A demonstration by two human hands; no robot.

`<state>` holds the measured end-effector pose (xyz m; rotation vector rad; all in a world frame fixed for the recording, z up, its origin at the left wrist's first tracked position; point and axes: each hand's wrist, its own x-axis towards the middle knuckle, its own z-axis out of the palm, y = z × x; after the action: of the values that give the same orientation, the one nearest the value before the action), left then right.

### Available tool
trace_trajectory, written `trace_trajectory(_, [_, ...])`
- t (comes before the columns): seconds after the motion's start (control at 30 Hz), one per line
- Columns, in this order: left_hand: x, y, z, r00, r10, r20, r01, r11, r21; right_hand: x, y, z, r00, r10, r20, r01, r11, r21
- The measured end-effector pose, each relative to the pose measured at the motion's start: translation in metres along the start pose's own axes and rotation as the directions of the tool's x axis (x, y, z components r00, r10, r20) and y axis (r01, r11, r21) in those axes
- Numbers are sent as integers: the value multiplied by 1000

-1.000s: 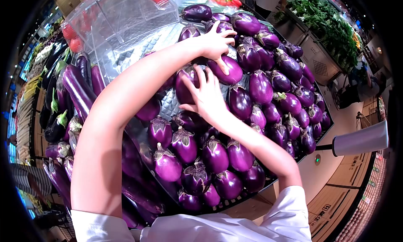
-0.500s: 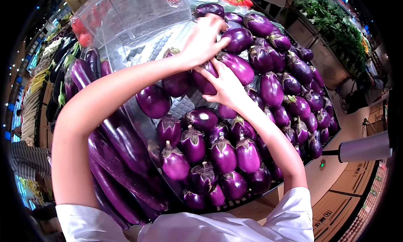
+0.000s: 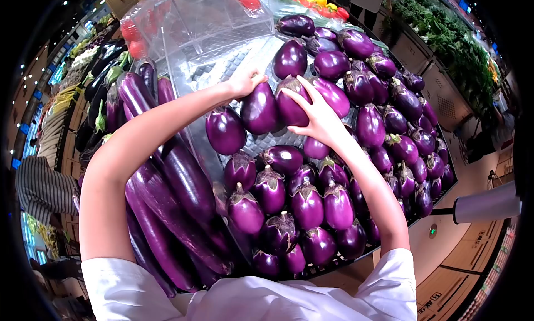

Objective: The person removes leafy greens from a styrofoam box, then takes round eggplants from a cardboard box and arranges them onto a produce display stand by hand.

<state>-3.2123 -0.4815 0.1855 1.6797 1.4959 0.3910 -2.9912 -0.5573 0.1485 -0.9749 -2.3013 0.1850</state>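
My left hand [image 3: 247,83] is closed at the top end of a glossy round purple eggplant [image 3: 259,110], which stands in the upper part of the display. Just right of it, my right hand [image 3: 321,116] grips the side of a second eggplant [image 3: 291,103], fingers spread over its upper part and thumb low. Another eggplant [image 3: 290,58] sits above the two hands, touched by neither. To the left of the held pair rests a round eggplant [image 3: 226,131]. Several more eggplants with dried caps [image 3: 307,205] are lined up below, stems pointing upward.
Long eggplants [image 3: 181,182] lie in a bin on the left, beyond a clear plastic divider [image 3: 194,118]. A clear plastic box [image 3: 206,18] stands at the back. Leafy greens [image 3: 439,48] fill a far-right shelf. A grey cylinder [image 3: 484,203] juts in at the right.
My left hand has come down and left from the upper eggplants and closed on a lower one. The eggplant it covered now shows. My right hand stays on its eggplant; the view has shifted slightly.
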Motion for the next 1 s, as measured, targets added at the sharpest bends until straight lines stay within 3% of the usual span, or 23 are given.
trace_trajectory(0.1, [-12, 1, 8, 999, -12, -52, 3, 986, -166, -1, -1, -2, 1000, 17, 19, -17, 1000, -2])
trace_trajectory(0.2, [-12, -11, 12, 978, 138, -156, -174, 953, -250, 0, 2, -5, 1000, 24, -4, -24, 1000, 4])
trace_trajectory(0.23, [-16, -9, 14, 968, 180, -177, -214, 956, -202, 2, 2, -5, 1000, 23, -4, -23, 1000, 5])
trace_trajectory(0.27, [-14, -6, 7, 966, 229, -117, -224, 973, 56, 2, 1, -5, 1000, 6, 4, -5, 999, -34])
trace_trajectory(0.33, [-8, -9, -1, 939, 343, -37, -287, 836, 468, 1, -3, -3, 1000, -15, 18, 16, 996, -85])
trace_trajectory(0.37, [-9, -15, 2, 929, 330, -168, -207, 838, 505, 1, -1, -1, 999, -36, 14, 37, 995, -93])
trace_trajectory(0.4, [-30, 5, -7, 991, 127, -34, -102, 906, 412, 2, -2, -4, 997, -70, 14, 71, 983, -172])
trace_trajectory(0.43, [-51, 26, -18, 990, -70, 121, 26, 943, 333, 3, -2, -7, 995, -103, 11, 103, 964, -246])
trace_trajectory(0.5, [-65, 11, -17, 983, -132, 131, 33, 817, 575, 2, 0, -5, 996, -84, 19, 86, 973, -213])
trace_trajectory(0.57, [-94, -2, -8, 953, 137, 269, -302, 485, 821, 2, 1, -3, 996, -85, 13, 86, 975, -204])
trace_trajectory(0.6, [-97, -12, -4, 943, 185, 277, -320, 271, 908, 2, 1, -2, 996, -87, 15, 88, 975, -202])
trace_trajectory(0.7, [-92, -21, -12, 915, 202, 350, -401, 356, 844, 2, 1, -2, 996, -88, 14, 90, 973, -214])
trace_trajectory(0.77, [-94, -18, -9, 922, 142, 361, -388, 324, 863, 2, 2, -1, 996, -92, 19, 94, 972, -214])
trace_trajectory(0.83, [-88, -27, -7, 835, 378, 400, -479, 142, 867, 1, 4, 0, 996, -90, 18, 92, 972, -218])
trace_trajectory(0.87, [-84, -31, -4, 832, 378, 406, -483, 137, 865, 1, 4, 0, 996, -92, 15, 93, 970, -223])
trace_trajectory(0.93, [-79, -30, 1, 929, 268, 256, -351, 413, 840, 1, 5, 2, 995, -96, 13, 96, 969, -228])
trace_trajectory(0.97, [-73, -28, 2, 927, 269, 260, -355, 411, 840, 1, 5, 2, 996, -92, 12, 92, 969, -228])
trace_trajectory(1.0, [-69, -18, 3, 933, 348, 89, -324, 708, 628, 1, 4, 2, 996, -91, 10, 91, 968, -233])
